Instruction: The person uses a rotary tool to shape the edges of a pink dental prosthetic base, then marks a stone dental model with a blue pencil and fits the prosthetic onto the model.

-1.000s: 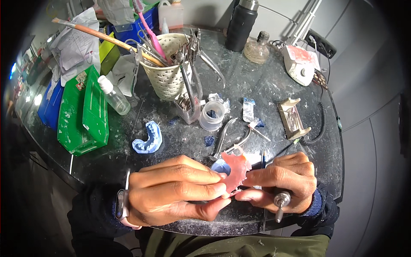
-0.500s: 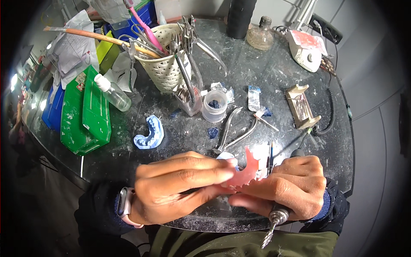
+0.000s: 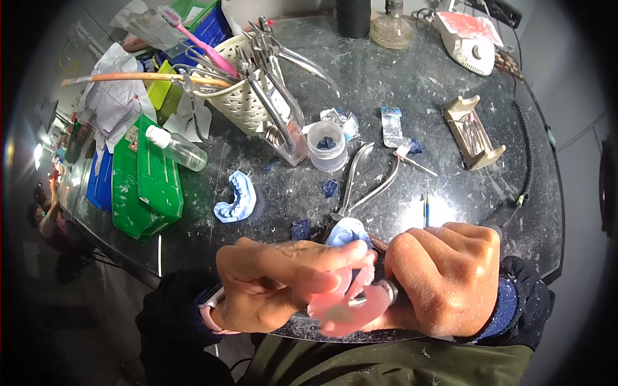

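Between thumb and fingers my left hand point(image 3: 273, 280) pinches a pink denture plate point(image 3: 351, 318), curved like a horseshoe and slightly blurred. My right hand point(image 3: 447, 276) is wrapped round a rotary handpiece point(image 3: 391, 291), most of which the fingers hide. Its metal tip points left into the plate's opening; whether it touches the plate I cannot tell. Just beyond my fingers lies a pale blue dental cast point(image 3: 347, 231), partly covered. A second blue cast point(image 3: 235, 198), arch-shaped, rests farther left on the dark worktop point(image 3: 283, 212).
Pliers point(image 3: 376, 183) lie spread beyond the casts, beside a clear plastic cup point(image 3: 327, 147). A white basket point(image 3: 238, 106) of tools stands at the back left, near a green box point(image 3: 147, 183) and a spray bottle point(image 3: 177, 148). A bur stand point(image 3: 473, 132) is at the right.
The denture plate has been turned over and tipped toward me. My right hand has rotated, so the handpiece tip, earlier pointing down toward my lap, now points at the plate. The view has shifted slightly.
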### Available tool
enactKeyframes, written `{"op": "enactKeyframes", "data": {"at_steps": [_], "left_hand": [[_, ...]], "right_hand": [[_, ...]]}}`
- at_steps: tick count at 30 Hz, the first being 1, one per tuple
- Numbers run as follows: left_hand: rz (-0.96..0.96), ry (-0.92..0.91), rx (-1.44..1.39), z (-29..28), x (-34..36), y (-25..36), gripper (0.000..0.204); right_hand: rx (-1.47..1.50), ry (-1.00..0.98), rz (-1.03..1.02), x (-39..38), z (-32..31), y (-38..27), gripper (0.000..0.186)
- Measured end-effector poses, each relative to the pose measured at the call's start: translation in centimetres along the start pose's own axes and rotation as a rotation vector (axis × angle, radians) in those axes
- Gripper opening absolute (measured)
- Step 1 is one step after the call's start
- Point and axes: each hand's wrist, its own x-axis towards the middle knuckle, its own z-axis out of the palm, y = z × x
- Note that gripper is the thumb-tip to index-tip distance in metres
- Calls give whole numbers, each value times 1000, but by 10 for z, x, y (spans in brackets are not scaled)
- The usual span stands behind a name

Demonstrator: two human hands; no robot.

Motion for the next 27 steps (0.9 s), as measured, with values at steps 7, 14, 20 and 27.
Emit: {"op": "enactKeyframes", "data": {"at_steps": [7, 14, 20, 27], "left_hand": [[106, -37, 64, -7, 1, -14, 9], [212, 72, -115, 0, 0, -18, 9], [140, 15, -153, -4, 0, -17, 12], [109, -40, -66, -8, -2, -15, 17]], "right_hand": [[-46, -34, 42, -1, 0, -3, 50], [-82, -39, 6, 1, 0, -4, 49], [-45, -8, 32, -1, 3, -3, 50], [-49, 3, 20, -2, 4, -2, 51]]}}
